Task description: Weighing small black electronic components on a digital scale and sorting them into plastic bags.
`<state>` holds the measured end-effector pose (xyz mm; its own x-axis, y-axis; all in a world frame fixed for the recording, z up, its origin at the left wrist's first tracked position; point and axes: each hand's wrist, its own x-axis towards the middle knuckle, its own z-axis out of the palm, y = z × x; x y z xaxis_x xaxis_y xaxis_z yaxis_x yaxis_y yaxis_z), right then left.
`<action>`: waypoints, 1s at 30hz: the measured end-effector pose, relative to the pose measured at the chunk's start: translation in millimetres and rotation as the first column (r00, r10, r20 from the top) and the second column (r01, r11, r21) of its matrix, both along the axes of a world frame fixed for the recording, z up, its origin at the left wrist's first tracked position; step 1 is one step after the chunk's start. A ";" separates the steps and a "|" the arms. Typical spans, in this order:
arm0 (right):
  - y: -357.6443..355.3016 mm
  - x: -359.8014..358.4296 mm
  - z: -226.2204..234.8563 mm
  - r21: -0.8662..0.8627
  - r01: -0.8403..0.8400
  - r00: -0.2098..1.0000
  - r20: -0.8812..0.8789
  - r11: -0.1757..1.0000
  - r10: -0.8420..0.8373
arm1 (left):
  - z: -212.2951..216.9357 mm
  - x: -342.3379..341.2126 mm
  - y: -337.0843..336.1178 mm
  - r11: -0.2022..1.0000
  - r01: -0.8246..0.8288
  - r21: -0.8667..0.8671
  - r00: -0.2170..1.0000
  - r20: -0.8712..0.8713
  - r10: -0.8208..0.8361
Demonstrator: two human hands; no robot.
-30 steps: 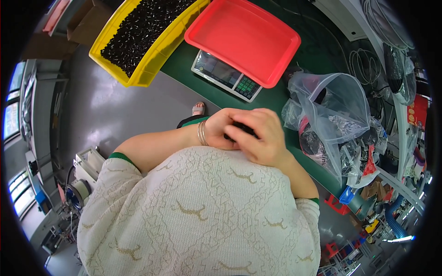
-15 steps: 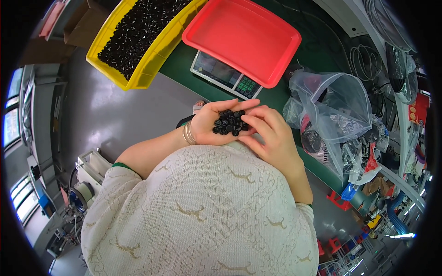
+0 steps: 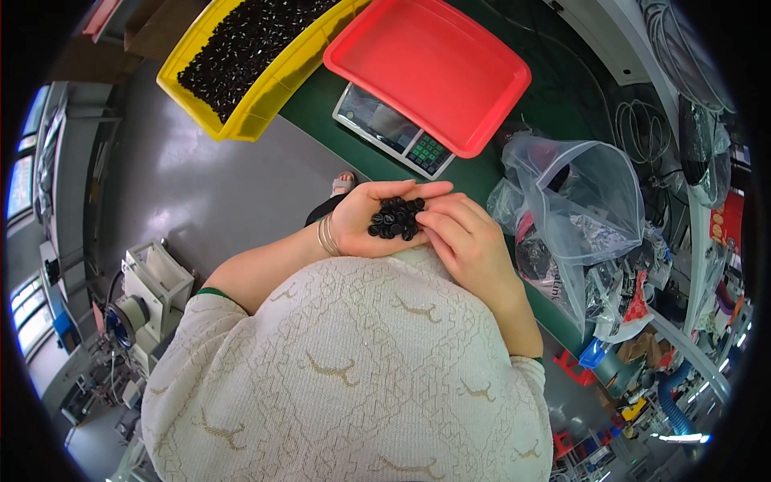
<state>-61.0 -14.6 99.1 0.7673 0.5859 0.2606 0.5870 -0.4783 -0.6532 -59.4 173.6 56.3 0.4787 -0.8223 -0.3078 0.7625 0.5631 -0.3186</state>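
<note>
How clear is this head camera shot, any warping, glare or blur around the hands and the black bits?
Head view: strong fisheye warping, so the green table edge and yellow bin bow toward a black rim. Even overhead light, soft shadows. Glare on the clear plastic bag and grey floor. The left hand, right hand and small black parts look sharp; the corners blur.

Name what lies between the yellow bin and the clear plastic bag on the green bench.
In the head view, a scale carrying a red tray sits between the yellow bin and the plastic bag.
</note>
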 end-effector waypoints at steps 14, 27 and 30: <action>18.6 81.9 -41.8 0.223 0.510 0.837 -0.354 0.831 -0.418 | -13.4 32.9 37.1 0.991 -0.125 0.054 0.990 0.067 0.122; 65.1 150.6 -84.1 -0.084 0.614 0.780 -0.091 0.785 -0.619 | -16.7 99.0 92.7 1.000 -0.020 0.014 0.986 0.168 0.017; 74.4 120.9 -31.9 0.185 0.509 0.833 -0.351 0.840 -0.428 | -20.6 99.1 87.6 0.999 -0.026 0.022 0.990 0.137 0.022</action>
<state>59.9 59.8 67.2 0.9939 0.0774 0.0783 0.1044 -0.4357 -0.8940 39.6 261.2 35.7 0.5372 -0.8032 -0.2575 0.7841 0.5880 -0.1984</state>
